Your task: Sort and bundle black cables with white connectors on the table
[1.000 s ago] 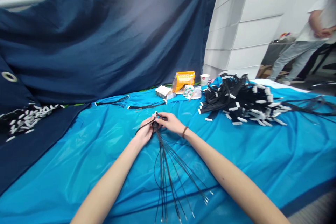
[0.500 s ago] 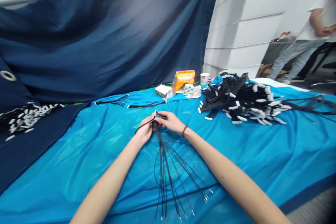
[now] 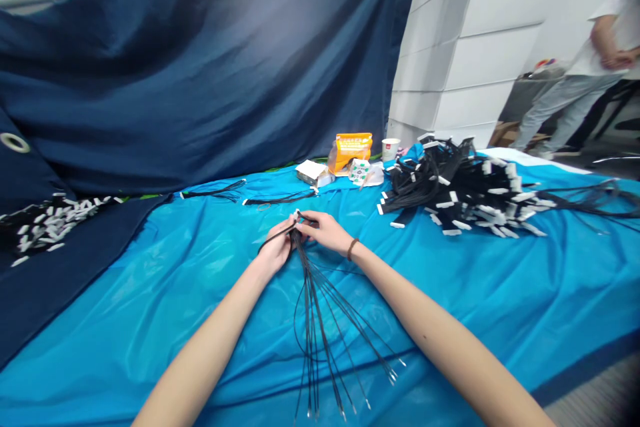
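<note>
Over the middle of the blue sheet, my left hand (image 3: 278,245) and my right hand (image 3: 325,232) meet at the top of a black wire harness (image 3: 311,300). Both are closed with fingertips around its white connector (image 3: 297,215), which the fingers partly cover. One black strand loops out to the left across my left hand. The other wires fan down toward me, and their tips are small and silvery. Exactly how the fingers grip the connector is too small to make out.
To the right lies a large heap of black harnesses with white connectors (image 3: 465,190). Another pile (image 3: 55,220) is at the far left. Behind my hands are loose harnesses (image 3: 280,200), a small box (image 3: 314,174), an orange bag (image 3: 351,152) and a paper cup (image 3: 390,149). A person (image 3: 600,60) stands at the far right.
</note>
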`<state>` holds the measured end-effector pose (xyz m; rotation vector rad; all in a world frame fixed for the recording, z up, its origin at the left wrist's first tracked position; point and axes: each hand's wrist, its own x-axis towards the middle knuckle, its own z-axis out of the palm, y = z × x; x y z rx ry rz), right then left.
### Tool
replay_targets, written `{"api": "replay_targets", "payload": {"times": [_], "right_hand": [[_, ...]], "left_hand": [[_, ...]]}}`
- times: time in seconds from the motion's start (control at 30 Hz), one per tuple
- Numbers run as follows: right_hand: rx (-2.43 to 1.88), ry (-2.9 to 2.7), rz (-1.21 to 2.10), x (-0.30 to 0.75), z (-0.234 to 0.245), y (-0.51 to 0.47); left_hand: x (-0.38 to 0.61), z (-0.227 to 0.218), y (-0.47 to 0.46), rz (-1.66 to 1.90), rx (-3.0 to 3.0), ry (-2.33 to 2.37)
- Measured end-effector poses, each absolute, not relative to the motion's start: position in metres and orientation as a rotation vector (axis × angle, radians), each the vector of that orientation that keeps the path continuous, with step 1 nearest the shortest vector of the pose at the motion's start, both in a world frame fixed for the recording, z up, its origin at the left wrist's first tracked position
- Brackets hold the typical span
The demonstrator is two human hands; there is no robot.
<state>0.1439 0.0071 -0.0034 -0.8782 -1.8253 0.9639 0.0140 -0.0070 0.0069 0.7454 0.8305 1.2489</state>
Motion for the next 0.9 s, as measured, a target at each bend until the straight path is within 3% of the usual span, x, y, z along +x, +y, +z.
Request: {"api": "replay_targets", "payload": {"times": [0.9], "right_hand": [[-0.884,-1.849,0.963,0.1451,0.0009,0.0034]], "left_hand": [[0.0121,0.003,-0.0035,1.228,0.819,0.84]]}}
